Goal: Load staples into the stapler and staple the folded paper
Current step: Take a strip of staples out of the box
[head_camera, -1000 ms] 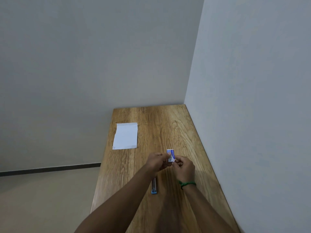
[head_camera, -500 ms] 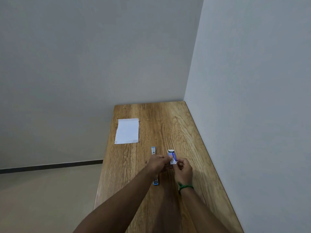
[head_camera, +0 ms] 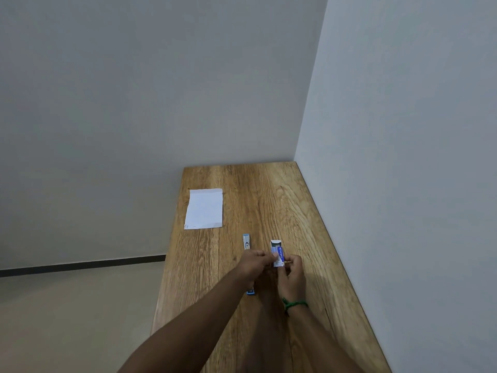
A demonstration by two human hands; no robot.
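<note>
A small blue and white staple box (head_camera: 277,253) with its far flap open is held above the wooden table (head_camera: 282,205) by both hands. My left hand (head_camera: 255,262) pinches its left side and my right hand (head_camera: 294,275) grips its near end. The blue stapler (head_camera: 247,242) lies opened out flat on the table, its far end showing past my left hand and its near end (head_camera: 250,292) under my left wrist. The white folded paper (head_camera: 204,208) lies flat at the table's far left.
Walls close off the table at the far end and along the right side (head_camera: 390,184). The table's left edge drops to a beige floor (head_camera: 67,319). A green band sits on my right wrist (head_camera: 293,304).
The view has tilted so the table sits lower and the stapler's far end shows. The box's flap now stands open beyond my fingers. Both hands stay on the box.
</note>
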